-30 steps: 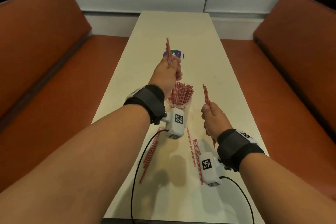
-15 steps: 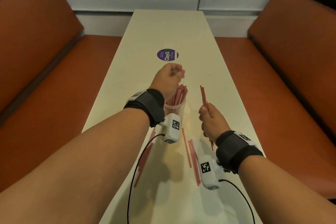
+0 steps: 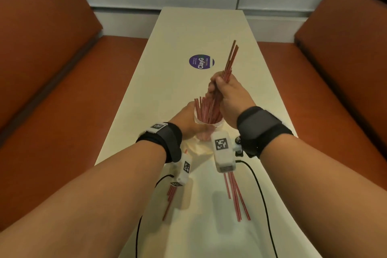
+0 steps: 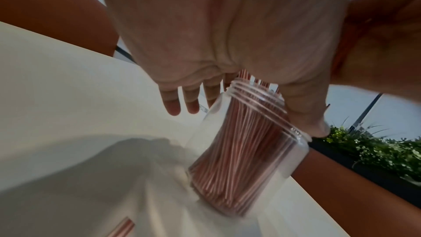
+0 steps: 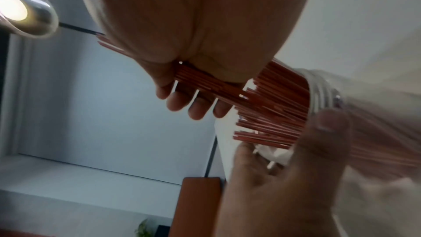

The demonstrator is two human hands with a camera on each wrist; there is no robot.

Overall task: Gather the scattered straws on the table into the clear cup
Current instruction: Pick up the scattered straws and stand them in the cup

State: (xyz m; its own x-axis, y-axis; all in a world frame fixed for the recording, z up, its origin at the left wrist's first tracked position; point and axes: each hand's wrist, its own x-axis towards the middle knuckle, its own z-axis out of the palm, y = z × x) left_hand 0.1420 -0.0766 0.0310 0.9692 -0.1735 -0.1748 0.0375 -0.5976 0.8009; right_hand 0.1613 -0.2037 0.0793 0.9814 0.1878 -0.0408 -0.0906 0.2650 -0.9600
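Table (image 3: 257,73): long, pale; action mid-length, toward near end. Clear cup (image 4: 248,150) tilted, packed with straws; left hand (image 3: 188,119) wraps its side, likely steadying it. Right hand (image 3: 228,98) clenches straw bundle (image 3: 230,58) above rim, tips angled into opening. Loose straws (image 3: 236,195) lie near table's near edge, ungathered.
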